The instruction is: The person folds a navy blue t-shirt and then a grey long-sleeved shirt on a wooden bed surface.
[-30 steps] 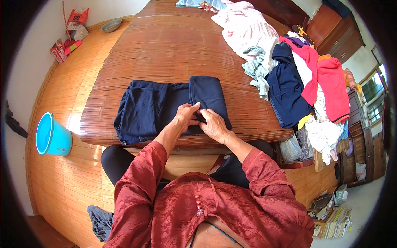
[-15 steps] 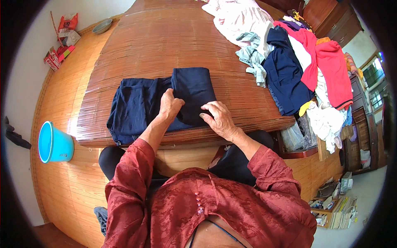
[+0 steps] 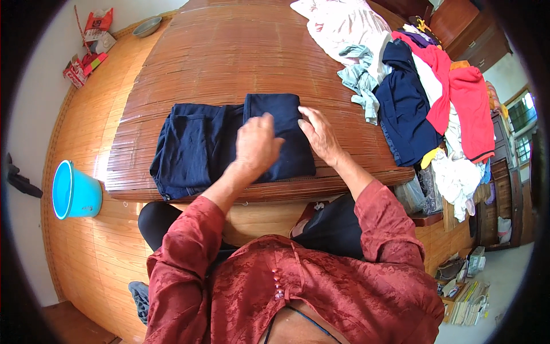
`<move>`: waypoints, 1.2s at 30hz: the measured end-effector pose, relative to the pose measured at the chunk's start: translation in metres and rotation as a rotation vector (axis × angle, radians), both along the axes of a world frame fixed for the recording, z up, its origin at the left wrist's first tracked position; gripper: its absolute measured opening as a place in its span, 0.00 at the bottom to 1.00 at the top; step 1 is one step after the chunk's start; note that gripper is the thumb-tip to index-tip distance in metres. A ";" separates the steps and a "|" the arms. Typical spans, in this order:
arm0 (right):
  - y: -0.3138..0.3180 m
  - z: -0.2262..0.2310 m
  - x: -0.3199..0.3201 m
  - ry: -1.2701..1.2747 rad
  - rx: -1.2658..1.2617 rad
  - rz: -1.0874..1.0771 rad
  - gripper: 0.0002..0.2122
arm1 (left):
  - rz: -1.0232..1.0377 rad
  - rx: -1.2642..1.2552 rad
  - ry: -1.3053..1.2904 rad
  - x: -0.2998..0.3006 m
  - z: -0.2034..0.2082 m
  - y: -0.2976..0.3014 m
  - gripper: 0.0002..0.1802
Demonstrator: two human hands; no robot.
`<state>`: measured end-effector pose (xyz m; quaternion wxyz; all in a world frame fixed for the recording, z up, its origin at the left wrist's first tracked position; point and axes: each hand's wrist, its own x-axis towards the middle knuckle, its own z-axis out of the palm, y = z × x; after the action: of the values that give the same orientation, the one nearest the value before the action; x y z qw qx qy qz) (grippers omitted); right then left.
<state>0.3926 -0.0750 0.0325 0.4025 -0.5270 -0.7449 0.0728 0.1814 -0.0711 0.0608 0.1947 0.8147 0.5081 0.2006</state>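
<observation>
1 navy garment under L fingers; R fingers @ edge

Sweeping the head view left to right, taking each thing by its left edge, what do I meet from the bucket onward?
Blue bucket → folded navy trousers → left hand → right hand → crumpled pale green garment → navy garment in the pile → red clothing.

Home, mat-covered bed, heaped clothes

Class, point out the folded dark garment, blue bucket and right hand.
Folded dark garment [image 3: 220, 137], head view: middle part.
Blue bucket [image 3: 85, 192], head view: outer wall.
Right hand [image 3: 322, 137], head view: its back.
</observation>
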 end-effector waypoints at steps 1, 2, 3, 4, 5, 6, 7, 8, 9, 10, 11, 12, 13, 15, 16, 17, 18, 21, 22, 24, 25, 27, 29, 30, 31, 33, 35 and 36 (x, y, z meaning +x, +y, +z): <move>0.016 -0.004 0.001 -0.033 -0.040 0.074 0.21 | -0.054 0.090 0.090 0.014 -0.014 -0.002 0.44; 0.029 -0.012 -0.007 -0.053 -0.096 0.088 0.23 | -0.105 0.176 0.185 0.025 -0.035 -0.006 0.47; 0.041 -0.019 -0.011 -0.125 -0.094 0.104 0.24 | -0.128 0.225 0.209 0.033 -0.041 -0.010 0.50; 0.053 -0.027 -0.014 -0.197 -0.092 0.119 0.24 | -0.153 0.273 0.234 0.036 -0.048 -0.014 0.53; 0.064 -0.038 -0.019 -0.348 -0.139 0.131 0.26 | -0.195 0.222 0.285 0.032 -0.055 -0.014 0.56; 0.070 -0.042 -0.027 -0.413 -0.247 0.147 0.28 | -0.213 0.204 0.281 0.025 -0.064 -0.014 0.56; 0.072 -0.049 -0.034 -0.511 -0.244 0.135 0.29 | -0.215 0.205 0.294 0.023 -0.073 -0.014 0.56; 0.072 -0.055 -0.037 -0.607 -0.249 0.121 0.30 | -0.223 0.199 0.308 0.023 -0.072 -0.016 0.56; 0.076 -0.060 -0.038 -0.604 -0.247 0.125 0.31 | -0.215 0.180 0.319 0.023 -0.072 -0.017 0.55; 0.083 -0.064 -0.036 -0.608 -0.219 0.122 0.31 | -0.223 0.175 0.324 0.023 -0.072 -0.015 0.54; 0.091 -0.064 -0.034 -0.631 -0.191 0.121 0.31 | -0.220 0.191 0.294 0.023 -0.075 -0.014 0.54; 0.099 -0.065 -0.031 -0.654 -0.164 0.118 0.32 | -0.218 0.207 0.264 0.023 -0.077 -0.013 0.54; 0.108 -0.067 -0.031 -0.671 -0.168 0.119 0.33 | -0.219 0.194 0.259 0.023 -0.078 -0.014 0.54; 0.123 -0.062 -0.032 -0.678 -0.227 0.114 0.32 | -0.233 0.182 0.250 0.024 -0.081 -0.013 0.54; 0.129 -0.058 -0.036 -0.687 -0.271 0.108 0.31 | -0.236 0.183 0.240 0.023 -0.081 -0.012 0.54; 0.136 -0.059 -0.038 -0.697 -0.260 0.078 0.31 | -0.240 0.185 0.237 0.023 -0.079 -0.012 0.54; 0.143 -0.060 -0.039 -0.695 -0.257 0.052 0.31 | -0.251 0.178 0.238 0.022 -0.077 -0.013 0.54; 0.163 -0.064 -0.044 -0.651 -0.270 -0.042 0.32 | -0.297 0.216 0.246 0.019 -0.074 -0.013 0.51; 0.169 -0.063 -0.045 -0.653 -0.260 -0.047 0.32 | -0.332 0.244 0.248 0.018 -0.076 -0.017 0.50; 0.178 -0.063 -0.047 -0.574 -0.316 -0.097 0.34 | -0.457 0.238 0.230 0.015 -0.072 -0.024 0.51; 0.180 -0.060 -0.043 -0.588 -0.355 -0.091 0.35 | -0.507 0.238 0.232 0.016 -0.069 -0.028 0.52; 0.186 -0.056 -0.030 -0.489 -0.410 -0.005 0.35 | -0.571 0.220 0.211 0.015 -0.063 -0.034 0.54; 0.179 -0.049 -0.029 -0.328 -0.393 0.055 0.35 | -0.589 0.185 0.146 0.013 -0.063 -0.035 0.54; 0.165 -0.043 -0.041 -0.330 -0.389 0.080 0.35 | -0.585 0.162 0.120 0.007 -0.064 -0.036 0.54; 0.146 -0.032 -0.049 -0.410 -0.253 0.225 0.35 | -0.620 0.155 0.102 0.002 -0.061 -0.035 0.53; 0.106 -0.020 -0.057 -0.546 -0.102 0.446 0.35 | -0.710 0.228 0.082 0.002 -0.064 -0.034 0.54; 0.075 -0.031 -0.055 -0.632 -0.133 0.539 0.36 | -0.802 0.303 0.111 0.010 -0.061 -0.024 0.58; 0.064 -0.039 -0.055 -0.627 -0.241 0.516 0.37 | -0.805 0.304 0.107 0.009 -0.061 -0.021 0.58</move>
<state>0.3380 -0.0112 -0.0067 0.0607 -0.3632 -0.9250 0.0940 0.1904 -0.0925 -0.0004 0.1086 0.9765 0.1241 0.1385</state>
